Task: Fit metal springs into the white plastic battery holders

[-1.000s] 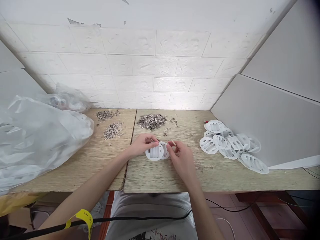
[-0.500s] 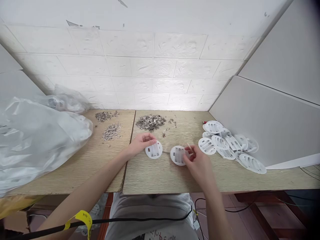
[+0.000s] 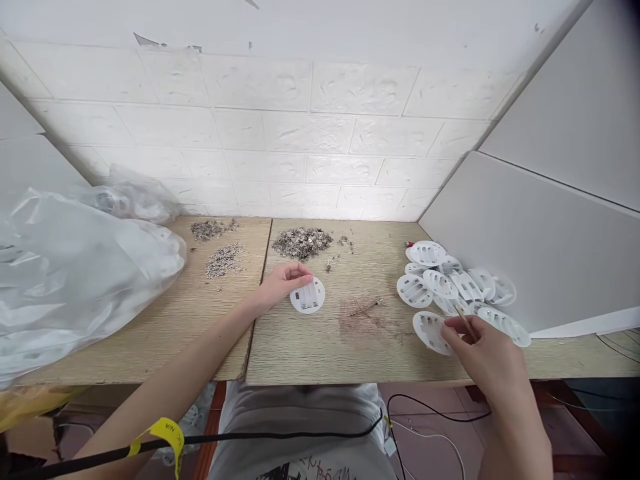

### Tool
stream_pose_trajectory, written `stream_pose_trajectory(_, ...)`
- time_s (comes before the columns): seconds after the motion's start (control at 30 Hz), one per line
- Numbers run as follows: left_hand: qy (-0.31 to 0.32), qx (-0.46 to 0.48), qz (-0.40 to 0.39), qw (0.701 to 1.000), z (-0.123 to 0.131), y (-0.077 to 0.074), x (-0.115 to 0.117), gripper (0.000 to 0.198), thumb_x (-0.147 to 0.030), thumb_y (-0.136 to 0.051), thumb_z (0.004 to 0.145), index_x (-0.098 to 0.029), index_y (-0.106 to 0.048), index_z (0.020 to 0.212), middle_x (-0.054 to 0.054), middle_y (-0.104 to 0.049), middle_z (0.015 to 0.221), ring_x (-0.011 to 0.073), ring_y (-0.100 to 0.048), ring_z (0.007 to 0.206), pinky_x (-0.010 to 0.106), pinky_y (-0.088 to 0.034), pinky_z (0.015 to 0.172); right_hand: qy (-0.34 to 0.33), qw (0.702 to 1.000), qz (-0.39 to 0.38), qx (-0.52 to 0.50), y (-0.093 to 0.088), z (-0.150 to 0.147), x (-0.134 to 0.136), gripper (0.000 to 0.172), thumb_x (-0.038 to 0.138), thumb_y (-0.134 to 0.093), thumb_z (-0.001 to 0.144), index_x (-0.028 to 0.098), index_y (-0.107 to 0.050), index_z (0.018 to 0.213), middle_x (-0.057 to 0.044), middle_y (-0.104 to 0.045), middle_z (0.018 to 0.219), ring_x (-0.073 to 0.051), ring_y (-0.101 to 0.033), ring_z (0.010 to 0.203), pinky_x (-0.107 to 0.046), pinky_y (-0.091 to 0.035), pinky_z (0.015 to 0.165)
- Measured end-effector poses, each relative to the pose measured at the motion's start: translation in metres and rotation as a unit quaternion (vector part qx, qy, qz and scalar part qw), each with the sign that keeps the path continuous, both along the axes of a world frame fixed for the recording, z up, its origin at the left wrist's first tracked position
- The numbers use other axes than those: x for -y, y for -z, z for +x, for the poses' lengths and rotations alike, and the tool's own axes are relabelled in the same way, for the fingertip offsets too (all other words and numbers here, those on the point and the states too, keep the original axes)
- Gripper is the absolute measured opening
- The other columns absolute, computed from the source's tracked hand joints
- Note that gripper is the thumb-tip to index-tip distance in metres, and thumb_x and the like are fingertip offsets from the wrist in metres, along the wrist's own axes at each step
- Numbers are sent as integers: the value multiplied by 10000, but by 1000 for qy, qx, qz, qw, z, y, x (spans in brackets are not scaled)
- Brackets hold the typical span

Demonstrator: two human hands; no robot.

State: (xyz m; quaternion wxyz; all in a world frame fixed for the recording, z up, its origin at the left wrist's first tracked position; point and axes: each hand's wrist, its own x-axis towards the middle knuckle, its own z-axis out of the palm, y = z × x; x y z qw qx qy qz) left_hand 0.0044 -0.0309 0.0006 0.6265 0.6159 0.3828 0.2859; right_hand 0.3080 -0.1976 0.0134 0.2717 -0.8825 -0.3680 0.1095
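My left hand (image 3: 286, 285) pinches the upper edge of a round white battery holder (image 3: 307, 297), which has slots and small metal parts. Over at the right, my right hand (image 3: 483, 347) grips a second round battery holder (image 3: 431, 332), tilted, by its right side. A thin wooden stick (image 3: 466, 324) is also held in that hand, pointing up between the fingers. Just behind it lies a heap of similar white battery holders (image 3: 440, 285). Between my hands a reddish-brown stained patch (image 3: 367, 317) shows on the table, with a short dark thin piece (image 3: 367, 307) across it.
Small metal pieces lie in a large pile (image 3: 301, 243) near the wall and in smaller piles (image 3: 225, 260) further left. A big clear plastic bag (image 3: 90, 273) fills the left side. A grey panel (image 3: 550, 247) borders the right. A black cable (image 3: 280, 438) crosses in front of me.
My right hand has carried its battery holder and the stick rightward, from the table's middle to beside the heap, uncovering the stained patch. My left hand stays nearly in place.
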Motion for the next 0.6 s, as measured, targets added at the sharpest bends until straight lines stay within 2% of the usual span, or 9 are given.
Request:
stream_pose_trajectory(0.1, -2, -1, 3, 1000, 0, 0, 0, 397, -485, -736, 690, -145, -596, 838, 45, -669, 788, 144, -615, 691, 257, -458, 603, -11, 1000, -16, 12, 2, 4, 5, 311, 478, -532, 620, 219, -649, 748, -48, -631, 634, -242, -573, 592, -364, -400, 607)
stream_pose_trajectory(0.2, 3, -7, 5, 1000, 0, -2, 0, 381, -486, -725, 705, -150, -603, 838, 43, -672, 790, 144, -618, 695, 258, -464, 608, -7, 997, 46, 60, -4, 1, 0, 337, 490, -521, 661, 216, -673, 785, -85, -658, 747, -257, -583, 655, -377, -414, 637)
stream_pose_trajectory(0.3, 7, -20, 13, 1000, -1, -2, 0, 376, -495, -711, 718, -154, -611, 841, 44, -674, 797, 144, -616, 699, 258, -462, 608, -26, 989, 100, 110, -20, 1, -20, 321, 422, -476, 746, 220, -678, 891, -94, -683, 856, -228, -563, 623, -378, -419, 661)
stream_pose_trajectory(0.37, 6, -23, 14, 1000, -1, -2, 0, 377, -497, -709, 718, -156, -609, 844, 44, -674, 797, 145, -615, 698, 260, -459, 605, -86, 983, 74, 144, -30, 8, -42, 281, 336, -423, 795, 224, -670, 872, -87, -697, 845, -236, -576, 650, -373, -415, 671)
stream_pose_trajectory(0.43, 8, -22, 12, 1000, -1, -1, 0, 378, -496, -709, 718, -158, -606, 852, 44, -674, 800, 148, -618, 701, 263, -460, 606, -146, 976, 14, 159, -36, 18, -66, 273, 267, -382, 824, 223, -650, 844, -77, -715, 898, -264, -612, 755, -362, -414, 662)
stream_pose_trajectory(0.5, 11, -20, 10, 1000, 0, -1, 0, 377, -496, -707, 720, -160, -603, 855, 43, -673, 802, 148, -618, 704, 263, -462, 608, -191, 967, -31, 168, -36, 27, -87, 277, 214, -382, 822, 219, -645, 911, -65, -721, 959, -273, -626, 882, -349, -427, 691)
stream_pose_trajectory(0.6, 11, -21, 10, 1000, 0, -1, 0, 377, -495, -705, 721, -159, -601, 857, 43, -671, 799, 145, -615, 702, 260, -462, 607, -246, 953, -69, 166, -32, 28, -107, 301, 186, -387, 827, 210, -638, 992, -59, -720, 998, -256, -628, 950, -338, -442, 745)
